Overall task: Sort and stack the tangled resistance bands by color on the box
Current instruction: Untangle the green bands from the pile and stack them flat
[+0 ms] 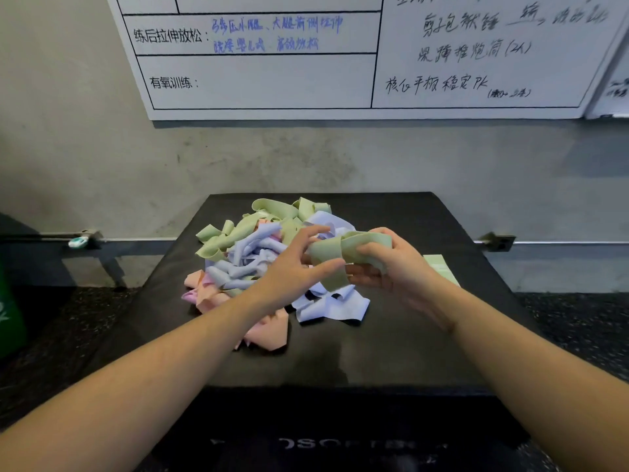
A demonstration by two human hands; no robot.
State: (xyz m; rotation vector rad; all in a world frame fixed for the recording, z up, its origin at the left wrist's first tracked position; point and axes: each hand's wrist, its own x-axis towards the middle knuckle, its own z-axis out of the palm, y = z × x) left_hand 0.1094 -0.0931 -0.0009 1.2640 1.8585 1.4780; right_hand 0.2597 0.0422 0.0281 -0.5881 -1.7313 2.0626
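A tangled heap of resistance bands [252, 253] in pale green, lavender and peach-pink lies on the middle of the black box [401, 342]. Above the heap's right side both hands hold one pale green band [343, 250]. My right hand [384, 267] grips its looped end, fingers curled around it. My left hand [292, 267] pinches the band's other side between thumb and fingers. A flat pale green band [440, 267] lies on the box to the right, partly hidden behind my right wrist.
The box stands against a grey wall with a whiteboard [340, 63] above it. A metal rail [544, 242] runs along the wall at box height. A green object [10, 311] stands at the far left. Dark speckled floor surrounds the box.
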